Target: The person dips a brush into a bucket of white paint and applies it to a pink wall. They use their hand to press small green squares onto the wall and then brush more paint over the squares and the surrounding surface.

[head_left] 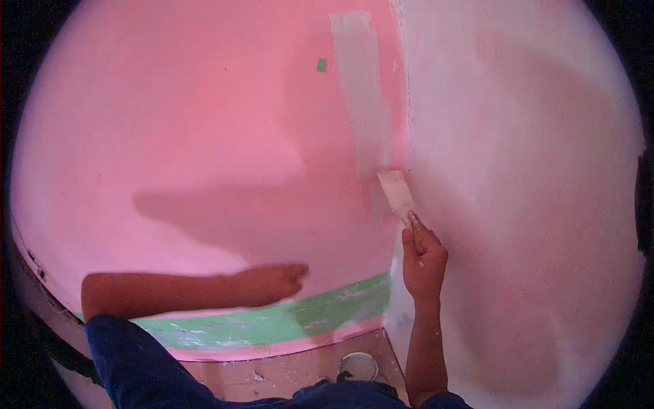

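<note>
My right hand (pixel 424 262) grips the handle of a flat brush (pixel 396 192), its pale head pointing up against the pink wall (pixel 204 123) near the corner. Above the brush a whitish painted strip (pixel 361 88) runs up the pink wall, with a small green patch (pixel 321 65) to its left. My left hand (pixel 276 283) is held in front of the wall, above the green band (pixel 272 320), fingers curled in. Whether it holds anything small cannot be made out.
A whitish wall (pixel 518 170) meets the pink one at the corner on the right. Below, a round container (pixel 358 367) stands on the spattered floor (pixel 272 375), close to my body. Shadows of my arms fall on both walls.
</note>
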